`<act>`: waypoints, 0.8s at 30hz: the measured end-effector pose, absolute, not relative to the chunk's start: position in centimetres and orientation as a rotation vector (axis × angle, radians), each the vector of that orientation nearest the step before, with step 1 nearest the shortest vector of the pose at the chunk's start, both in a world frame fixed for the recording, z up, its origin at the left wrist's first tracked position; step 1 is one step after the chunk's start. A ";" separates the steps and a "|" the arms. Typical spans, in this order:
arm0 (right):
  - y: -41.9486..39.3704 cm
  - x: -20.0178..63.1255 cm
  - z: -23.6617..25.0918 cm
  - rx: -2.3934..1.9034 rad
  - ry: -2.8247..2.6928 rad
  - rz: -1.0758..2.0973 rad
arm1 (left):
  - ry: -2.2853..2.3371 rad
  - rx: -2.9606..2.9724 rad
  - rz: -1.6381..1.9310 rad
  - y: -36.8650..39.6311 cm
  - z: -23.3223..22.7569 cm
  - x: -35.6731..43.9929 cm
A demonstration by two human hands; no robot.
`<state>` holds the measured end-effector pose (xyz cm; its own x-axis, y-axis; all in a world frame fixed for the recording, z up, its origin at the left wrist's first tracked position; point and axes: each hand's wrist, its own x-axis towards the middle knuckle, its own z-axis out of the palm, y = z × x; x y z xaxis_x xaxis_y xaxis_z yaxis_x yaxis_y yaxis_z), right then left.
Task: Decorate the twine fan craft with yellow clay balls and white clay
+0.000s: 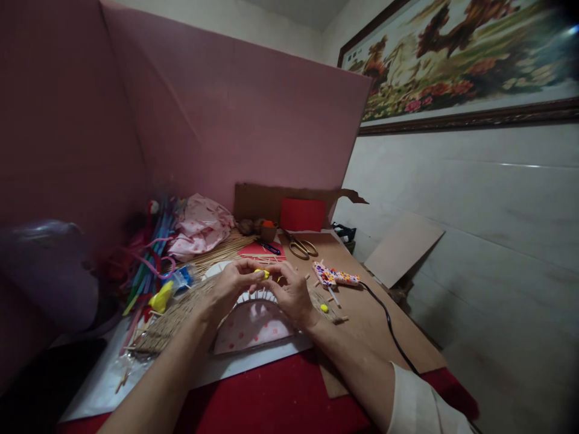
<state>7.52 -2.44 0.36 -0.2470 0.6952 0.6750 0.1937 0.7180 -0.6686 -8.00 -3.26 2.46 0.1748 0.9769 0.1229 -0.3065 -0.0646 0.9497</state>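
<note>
My left hand (231,284) and my right hand (292,295) meet near the middle of the view, fingers pinched together. Between their fingertips is a small piece of yellow modelling clay (261,274). Just below them lies a half-round piece covered in pink spotted fabric (256,328), with a row of pale sticks along its curved upper edge, partly hidden by my fingers. To the right, a small yellow clay ball (324,308) rests on a woven twine piece (319,299). A larger lump of yellow clay (161,296) sits in wrapping beyond my left forearm.
A flower-patterned glue gun (335,276) with a black cord (386,313) lies on brown cardboard (362,313). Scissors (302,247) and red paper (302,214) are further back. Pipe cleaners (154,265) and crumpled pink fabric (203,226) are piled left. Pink panels (244,120) stand behind.
</note>
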 end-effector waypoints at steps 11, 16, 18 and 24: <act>-2.3 8.1 0.4 -0.681 -1.929 0.390 | 0.815 1.194 1.156 -3.5 2.3 -8.1; -2.1 8.0 0.0 -0.683 -1.963 0.337 | 0.910 1.156 1.181 -3.5 2.5 -7.8; -2.1 7.9 -0.2 -0.713 -1.924 0.392 | 0.920 1.097 1.221 -3.4 2.5 -7.5; -1.7 7.9 -0.2 -0.700 -1.778 0.621 | 0.860 1.004 1.254 -3.7 2.8 -7.1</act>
<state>7.95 -1.71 -0.20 -0.2513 0.7190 0.6480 0.1594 0.6911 -0.7050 -7.12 -3.74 2.79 0.1304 0.9913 0.0160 -0.3416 0.0298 0.9394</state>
